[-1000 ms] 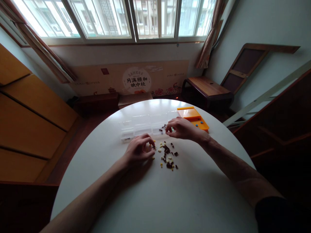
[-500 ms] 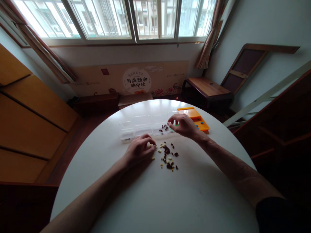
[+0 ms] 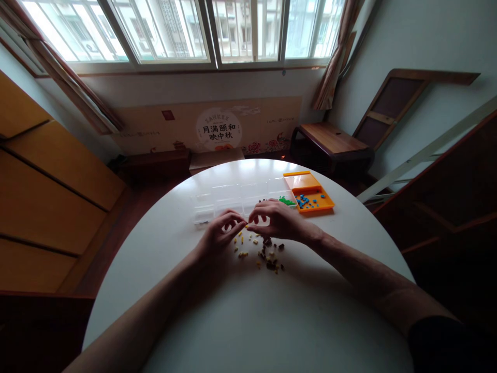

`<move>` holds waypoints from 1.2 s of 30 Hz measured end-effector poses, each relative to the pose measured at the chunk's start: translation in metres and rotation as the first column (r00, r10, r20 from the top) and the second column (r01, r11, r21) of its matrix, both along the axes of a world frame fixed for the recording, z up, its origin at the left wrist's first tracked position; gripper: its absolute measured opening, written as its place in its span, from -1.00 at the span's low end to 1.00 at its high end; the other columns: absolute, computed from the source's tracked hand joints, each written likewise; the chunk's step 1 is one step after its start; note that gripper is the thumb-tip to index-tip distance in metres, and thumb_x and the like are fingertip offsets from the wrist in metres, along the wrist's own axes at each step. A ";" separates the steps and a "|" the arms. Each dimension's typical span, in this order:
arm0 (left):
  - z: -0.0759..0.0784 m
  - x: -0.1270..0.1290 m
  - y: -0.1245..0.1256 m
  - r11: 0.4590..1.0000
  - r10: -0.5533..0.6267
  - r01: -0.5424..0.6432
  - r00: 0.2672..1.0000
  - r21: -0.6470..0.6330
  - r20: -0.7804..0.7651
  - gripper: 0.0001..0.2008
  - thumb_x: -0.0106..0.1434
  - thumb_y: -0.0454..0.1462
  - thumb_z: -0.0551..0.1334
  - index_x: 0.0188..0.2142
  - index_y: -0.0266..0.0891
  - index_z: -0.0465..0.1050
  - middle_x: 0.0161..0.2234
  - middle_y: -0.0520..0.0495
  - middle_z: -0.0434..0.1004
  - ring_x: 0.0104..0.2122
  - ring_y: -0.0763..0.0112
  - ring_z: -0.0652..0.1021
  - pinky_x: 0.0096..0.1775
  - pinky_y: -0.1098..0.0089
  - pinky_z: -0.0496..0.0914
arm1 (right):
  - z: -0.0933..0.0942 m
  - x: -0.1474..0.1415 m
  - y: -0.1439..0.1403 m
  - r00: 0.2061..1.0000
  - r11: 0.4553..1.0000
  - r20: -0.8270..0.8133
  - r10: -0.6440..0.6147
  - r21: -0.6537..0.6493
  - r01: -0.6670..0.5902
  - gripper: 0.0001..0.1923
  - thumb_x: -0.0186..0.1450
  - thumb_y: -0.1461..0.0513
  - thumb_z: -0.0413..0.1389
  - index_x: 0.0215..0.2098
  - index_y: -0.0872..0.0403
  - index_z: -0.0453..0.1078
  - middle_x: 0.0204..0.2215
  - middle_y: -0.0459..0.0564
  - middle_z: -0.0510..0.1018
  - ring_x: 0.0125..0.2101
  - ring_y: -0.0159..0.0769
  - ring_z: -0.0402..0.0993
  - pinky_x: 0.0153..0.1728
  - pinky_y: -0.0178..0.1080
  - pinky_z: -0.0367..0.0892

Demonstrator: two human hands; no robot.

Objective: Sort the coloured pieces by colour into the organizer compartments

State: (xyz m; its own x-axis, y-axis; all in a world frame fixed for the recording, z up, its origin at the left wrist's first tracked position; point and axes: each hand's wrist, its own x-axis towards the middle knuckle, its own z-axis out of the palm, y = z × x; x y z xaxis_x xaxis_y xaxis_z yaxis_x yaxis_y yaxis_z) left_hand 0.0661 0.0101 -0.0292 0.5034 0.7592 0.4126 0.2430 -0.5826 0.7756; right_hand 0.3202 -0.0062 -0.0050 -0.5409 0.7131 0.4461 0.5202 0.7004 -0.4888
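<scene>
My left hand [image 3: 223,229] and my right hand [image 3: 277,220] meet fingertip to fingertip above the table, just in front of a clear plastic box. Each has thumb and forefinger in a pinch. A tiny dark speck shows where the tips meet, too small to name. Beneath and in front of them lie scattered small toy bricks: dark brown bricks [image 3: 271,266], with pale and yellow bricks [image 3: 243,254] among and to the left of them. My right hand partly covers the brown pieces in the clear box [image 3: 229,207].
Green pieces [image 3: 286,200] fill the clear box's right-end compartment. Beside it, an orange tray [image 3: 326,202] holds several blue pieces [image 3: 303,201]. All rest on a round white table [image 3: 272,321]. A wooden chair [image 3: 334,139] stands beyond the table at the right, below the window.
My right hand has come from over the box's right end, left and nearer, to meet my left hand. The green and blue pieces are uncovered. More yellow bricks show beside my left hand.
</scene>
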 end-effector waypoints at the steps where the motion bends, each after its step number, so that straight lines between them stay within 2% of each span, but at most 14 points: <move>1: 0.001 0.000 0.000 1.000 -0.009 0.009 1.000 -0.010 0.000 -0.69 0.53 -0.03 0.34 -0.18 -0.23 0.66 -0.21 -0.09 0.59 -0.32 0.42 0.54 -0.32 0.43 0.44 | -0.001 -0.001 -0.001 1.000 1.000 0.011 -0.002 0.016 0.002 -0.80 0.51 0.08 0.32 -0.18 0.03 0.62 -0.30 -0.07 0.68 -0.31 -0.31 0.52 -0.07 -0.21 0.33; 7: 0.003 0.000 -0.002 1.000 -0.003 0.003 1.000 -0.026 -0.005 -0.68 0.51 -0.03 0.36 -0.19 -0.23 0.68 -0.21 -0.11 0.61 -0.30 0.40 0.54 -0.31 0.42 0.46 | -0.005 -0.004 0.000 0.998 0.994 0.064 -0.019 0.108 0.012 -0.78 0.58 0.09 0.24 -0.18 0.02 0.60 -0.23 -0.04 0.71 -0.27 -0.28 0.54 -0.03 -0.20 0.30; 13: 0.003 -0.001 -0.004 0.998 0.056 -0.056 0.998 0.001 -0.008 -0.69 0.53 -0.04 0.34 -0.20 -0.21 0.70 -0.19 -0.13 0.63 -0.21 0.31 0.59 -0.24 0.37 0.50 | -0.005 0.001 0.004 0.997 0.992 0.064 -0.037 0.121 0.029 -0.76 0.59 0.10 0.23 -0.21 0.03 0.57 -0.25 -0.04 0.71 -0.29 -0.29 0.53 0.03 -0.18 0.29; 17: 0.002 -0.003 -0.005 0.997 0.069 -0.067 0.996 0.043 -0.054 -0.71 0.55 -0.08 0.30 -0.19 -0.20 0.70 -0.18 -0.13 0.62 -0.20 0.31 0.60 -0.26 0.38 0.48 | -0.007 0.008 0.013 0.987 0.979 -0.014 -0.163 0.122 0.163 -0.78 0.56 0.10 0.26 -0.21 0.03 0.58 -0.29 -0.07 0.69 -0.29 -0.29 0.54 0.03 -0.18 0.28; 20: 0.000 -0.005 -0.008 0.984 0.114 -0.087 0.978 0.155 -0.177 -0.74 0.56 -0.12 0.29 -0.20 -0.19 0.68 -0.21 -0.10 0.60 -0.32 0.38 0.54 -0.28 0.37 0.44 | -0.008 0.014 0.019 0.955 0.951 -0.058 -0.290 0.096 0.294 -0.84 0.54 0.15 0.27 -0.19 0.03 0.61 -0.29 -0.06 0.70 -0.28 -0.28 0.56 0.00 -0.17 0.29; 23: 0.000 -0.007 -0.011 0.962 0.144 -0.066 0.947 0.263 -0.288 -0.78 0.55 -0.15 0.30 -0.19 -0.17 0.67 -0.19 -0.09 0.63 -0.34 0.38 0.55 -0.24 0.33 0.43 | -0.007 0.022 0.025 0.941 0.938 -0.034 -0.335 0.078 0.337 -0.90 0.52 0.22 0.26 -0.13 0.04 0.64 -0.24 -0.03 0.73 -0.25 -0.25 0.58 0.01 -0.15 0.31; 29: -0.003 -0.009 -0.010 0.953 0.145 -0.048 0.939 0.299 -0.313 -0.75 0.58 -0.16 0.24 -0.19 -0.17 0.65 -0.16 -0.10 0.66 -0.31 0.37 0.58 -0.21 0.33 0.44 | 0.013 0.043 0.026 0.971 0.972 0.040 -0.234 0.044 0.232 -0.93 0.45 0.25 0.29 -0.16 0.03 0.65 -0.27 -0.03 0.70 -0.25 -0.24 0.55 -0.11 -0.20 0.35; 32: -0.005 -0.010 -0.009 0.956 0.136 -0.041 0.939 0.289 -0.315 -0.76 0.56 -0.16 0.25 -0.20 -0.16 0.66 -0.16 -0.09 0.66 -0.33 0.38 0.57 -0.24 0.35 0.43 | 0.028 0.050 0.020 0.985 0.987 0.121 -0.122 -0.094 0.133 -0.91 0.40 0.27 0.31 -0.15 0.00 0.67 -0.24 -0.07 0.73 -0.27 -0.28 0.57 -0.19 -0.25 0.36; 36: -0.007 -0.010 -0.007 0.957 0.132 -0.034 0.937 0.290 -0.324 -0.79 0.55 -0.17 0.27 -0.19 -0.15 0.66 -0.16 -0.08 0.65 -0.34 0.39 0.55 -0.26 0.37 0.41 | 0.039 0.051 0.009 0.978 0.963 0.210 0.019 -0.268 0.039 -0.89 0.32 0.32 0.32 -0.24 -0.02 0.67 -0.29 -0.14 0.73 -0.35 -0.34 0.56 -0.31 -0.28 0.31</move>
